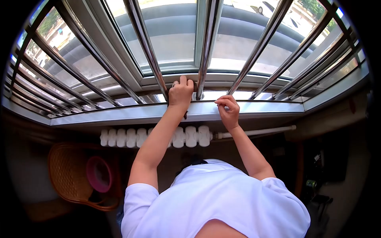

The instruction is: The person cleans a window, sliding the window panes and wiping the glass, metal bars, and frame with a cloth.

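Ledge work, left hand between bars.
White ledge below metal bars; my left hand bent over its far edge, grip unclear; right hand curled at its near edge, contents unclear. Judgement: wrist low, knuckles off metal, small finger movements. Radiator beneath.

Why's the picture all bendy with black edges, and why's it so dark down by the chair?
In the head view, the lens seems to bend and fan out the shiny silver metal bars, inside a black rounded border; also in the head view, outdoor glare looks washed out, while the brown woven chair sits in dim shadow.
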A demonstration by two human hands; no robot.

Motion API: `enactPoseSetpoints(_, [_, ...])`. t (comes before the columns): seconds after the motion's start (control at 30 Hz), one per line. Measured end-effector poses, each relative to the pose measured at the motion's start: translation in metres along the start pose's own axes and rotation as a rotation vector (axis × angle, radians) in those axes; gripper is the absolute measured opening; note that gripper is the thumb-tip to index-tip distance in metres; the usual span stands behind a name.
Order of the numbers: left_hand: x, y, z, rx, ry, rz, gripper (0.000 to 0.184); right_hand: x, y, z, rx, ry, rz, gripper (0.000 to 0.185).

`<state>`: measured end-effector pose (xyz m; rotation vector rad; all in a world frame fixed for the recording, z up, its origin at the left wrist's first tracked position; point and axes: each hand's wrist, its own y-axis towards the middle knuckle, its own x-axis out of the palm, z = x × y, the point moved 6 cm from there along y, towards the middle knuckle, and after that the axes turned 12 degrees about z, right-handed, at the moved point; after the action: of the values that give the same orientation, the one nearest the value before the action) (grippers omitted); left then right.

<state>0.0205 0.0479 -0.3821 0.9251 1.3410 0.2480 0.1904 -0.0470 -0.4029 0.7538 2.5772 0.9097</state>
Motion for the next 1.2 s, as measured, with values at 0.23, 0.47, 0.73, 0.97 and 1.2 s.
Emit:
enactPoseSetpoints(0.23, [-0.001, 0.007, 0.008, -0.072, -0.113, -0.117, 0.009, -0.008, -0.007, 0.011, 0.109, 0.076, 0.053, 0.016])
enactPoseSetpoints(0.47, [-0.017, -0.036, -0.003, -0.611, -0.784, 0.293, 0.027, -0.013, -0.014, 0.012, 0.291, 0.199, 0.055, 0.017])
enactPoseSetpoints(0.73, [-0.067, -0.037, 0.074, -0.218, -1.097, 0.066, 0.055, -0.001, -0.028, 0.007, 0.687, 0.673, 0.136, 0.041])
enactPoseSetpoints(0.97, [-0.068, -0.019, 0.052, 0.063, -0.790, 0.224, 0.035, -0.175, 0.037, 0.036, 0.011, -0.522, 0.493, 0.029])
enactPoseSetpoints(1.2, [-0.001, -0.023, 0.077, 0.280, -0.766, -0.033, 0.018, -0.119, 0.104, 0.097, -0.027, -0.400, -0.460, 0.041])
